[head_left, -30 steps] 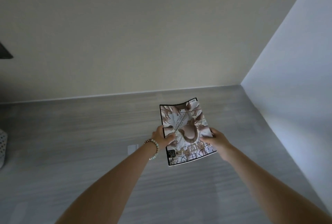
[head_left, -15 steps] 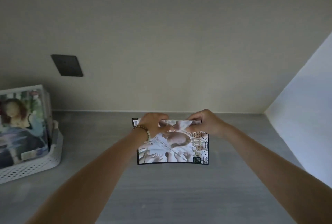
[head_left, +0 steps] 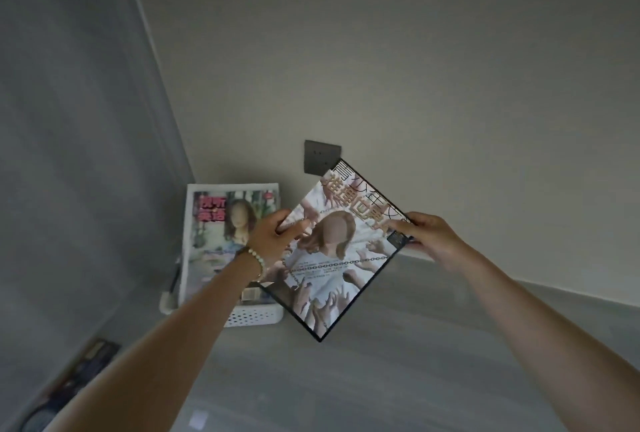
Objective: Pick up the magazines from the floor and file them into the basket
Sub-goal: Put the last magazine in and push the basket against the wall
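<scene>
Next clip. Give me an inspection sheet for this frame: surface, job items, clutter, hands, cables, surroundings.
Surface: grey wood-look floor, seen at a room corner.
Job's things: held magazine, off the floor and tilted corner-down, overlaps the right side of the white perforated basket in this view. A filed magazine stands upright in the basket.
Clutter: dark blurred items on the floor at lower left, kind unclear. Small pale patch on the floor.
Hands: left hand grips the held magazine's left edge. Right hand pinches its right corner. Bead bracelet on the left wrist.
Cables: nothing seen for certain.
Surroundings: beige wall with a dark wall plate.
</scene>
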A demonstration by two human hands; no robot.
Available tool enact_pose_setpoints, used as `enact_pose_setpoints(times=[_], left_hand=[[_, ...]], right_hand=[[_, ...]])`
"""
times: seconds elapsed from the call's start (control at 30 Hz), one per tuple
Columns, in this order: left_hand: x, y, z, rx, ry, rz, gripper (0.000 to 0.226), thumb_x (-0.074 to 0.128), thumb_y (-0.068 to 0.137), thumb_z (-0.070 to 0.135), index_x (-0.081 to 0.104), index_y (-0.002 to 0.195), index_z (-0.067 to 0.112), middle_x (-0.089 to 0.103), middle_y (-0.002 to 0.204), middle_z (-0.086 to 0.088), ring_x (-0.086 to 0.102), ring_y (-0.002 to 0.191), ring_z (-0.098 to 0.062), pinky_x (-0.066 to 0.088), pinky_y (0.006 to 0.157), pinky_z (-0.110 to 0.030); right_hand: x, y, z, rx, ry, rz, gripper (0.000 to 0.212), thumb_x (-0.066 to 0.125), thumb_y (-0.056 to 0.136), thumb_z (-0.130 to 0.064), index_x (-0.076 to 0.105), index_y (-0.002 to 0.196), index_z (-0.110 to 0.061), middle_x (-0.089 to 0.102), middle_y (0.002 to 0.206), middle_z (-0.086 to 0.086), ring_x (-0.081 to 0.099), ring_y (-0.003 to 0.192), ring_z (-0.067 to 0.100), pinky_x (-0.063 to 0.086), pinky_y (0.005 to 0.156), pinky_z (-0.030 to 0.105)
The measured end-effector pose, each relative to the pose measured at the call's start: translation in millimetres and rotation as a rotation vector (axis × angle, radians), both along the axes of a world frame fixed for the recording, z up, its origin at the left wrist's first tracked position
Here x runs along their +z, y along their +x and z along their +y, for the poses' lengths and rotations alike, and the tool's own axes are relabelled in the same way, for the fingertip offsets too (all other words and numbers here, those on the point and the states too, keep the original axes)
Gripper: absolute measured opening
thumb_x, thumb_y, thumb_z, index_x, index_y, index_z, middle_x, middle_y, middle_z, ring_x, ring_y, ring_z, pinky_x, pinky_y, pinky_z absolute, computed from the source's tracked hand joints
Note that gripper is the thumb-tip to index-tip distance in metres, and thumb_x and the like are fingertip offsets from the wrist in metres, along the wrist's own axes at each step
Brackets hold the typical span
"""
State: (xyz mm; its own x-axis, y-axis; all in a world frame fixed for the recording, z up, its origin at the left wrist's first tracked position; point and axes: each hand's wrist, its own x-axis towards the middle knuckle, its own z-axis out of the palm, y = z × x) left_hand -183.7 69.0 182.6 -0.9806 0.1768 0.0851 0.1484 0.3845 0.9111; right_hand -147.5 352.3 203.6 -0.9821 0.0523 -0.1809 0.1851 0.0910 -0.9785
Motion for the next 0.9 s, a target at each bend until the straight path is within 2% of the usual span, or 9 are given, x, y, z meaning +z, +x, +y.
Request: enact_pose_setpoints(times=[0.1,0.17,0.27,0.37,0.47,0.57,0.63,0.77,0.9], left_hand=[[-3,-12,-55,0.149,0.133,-0.051,0.011,0.061,0.084,0.037,0.064,0.086,0.026,0.052,0.067,-0.01,0.043,0.059,-0.017,0.04,0.049,-0.023],[-8,-20,-85,0.252,0.174,-0.052,0.02,0.058,0.085,0.039,0.064,0.088,0.021,0.059,0.075,-0.006,0.05,0.064,-0.017,0.046,0.058,-0.026],[-16,-31,-119,0.363,0.232,-0.12,0.029,0.056,0.085,0.046,0.063,0.096,0.019,0.065,0.084,-0.003,0.055,0.072,-0.013,0.05,0.07,-0.031],[-35,-43,-143,0.429,0.251,-0.191,0.021,0.054,0.087,0.042,0.058,0.086,0.021,0.062,0.078,0.001,0.052,0.065,-0.011,0.049,0.063,-0.026],[-57,-52,-161,0.458,0.217,-0.246,0.032,0.053,0.089,0.036,0.057,0.107,0.01,0.067,0.099,-0.009,0.059,0.069,-0.014,0.054,0.054,-0.022],[-71,-58,-171,0.469,0.16,-0.251,0.029,0.056,0.089,0.022,0.055,0.109,0.001,0.063,0.097,-0.012,0.06,0.069,-0.011,0.048,0.048,-0.012],[-83,-63,-178,0.466,0.149,-0.251,0.023,0.062,0.085,0.013,0.057,0.102,-0.002,0.06,0.088,-0.012,0.06,0.063,-0.01,0.047,0.055,-0.013],[-103,-67,-192,0.433,-0.03,-0.23,0.032,0.072,0.075,0.022,0.062,0.101,0.006,0.059,0.079,-0.005,0.054,0.07,-0.015,0.046,0.063,-0.019],[-105,-74,-191,0.497,0.079,-0.149,0.048,0.083,0.062,0.015,0.046,0.093,0.017,0.058,0.088,0.007,0.057,0.079,-0.007,0.048,0.072,-0.016]], right_hand=[[-6,-27,-65,0.022,-0.203,-0.016,0.014,0.064,0.083,-0.01,0.067,0.097,-0.012,0.075,0.081,-0.007,0.069,0.078,0.01,0.055,0.064,0.017],[-17,-42,-105,0.049,-0.251,-0.039,0.009,0.062,0.085,-0.011,0.066,0.091,-0.016,0.074,0.077,-0.008,0.068,0.081,0.013,0.055,0.067,0.019],[-37,-57,-161,0.16,-0.118,-0.107,0.006,0.06,0.088,-0.016,0.065,0.092,-0.017,0.07,0.083,-0.005,0.069,0.072,0.007,0.053,0.06,0.015],[-60,-71,-201,0.196,0.047,-0.102,0.017,0.064,0.085,-0.008,0.058,0.1,-0.011,0.065,0.083,-0.002,0.063,0.073,0.009,0.051,0.052,0.013],[-78,-83,-222,0.151,0.101,-0.037,0.017,0.062,0.083,0.003,0.056,0.09,-0.012,0.062,0.077,-0.002,0.059,0.069,0.013,0.049,0.047,0.015],[-96,-92,-232,0.113,0.179,0.03,0.027,0.064,0.079,0.006,0.055,0.079,-0.02,0.063,0.072,-0.007,0.061,0.066,0.009,0.048,0.053,0.018],[-107,-96,-235,0.079,0.208,0.039,0.026,0.067,0.076,0.005,0.055,0.081,-0.018,0.063,0.071,-0.006,0.061,0.066,0.012,0.049,0.059,0.022],[-123,-95,-234,0.104,0.329,0.072,0.029,0.072,0.074,0.0,0.054,0.093,-0.011,0.06,0.075,-0.006,0.057,0.064,0.006,0.045,0.063,0.021],[-142,-98,-229,0.087,0.349,0.119,0.051,0.079,0.066,-0.003,0.043,0.098,-0.02,0.049,0.106,-0.004,0.056,0.098,0.016,0.047,0.085,0.031]])
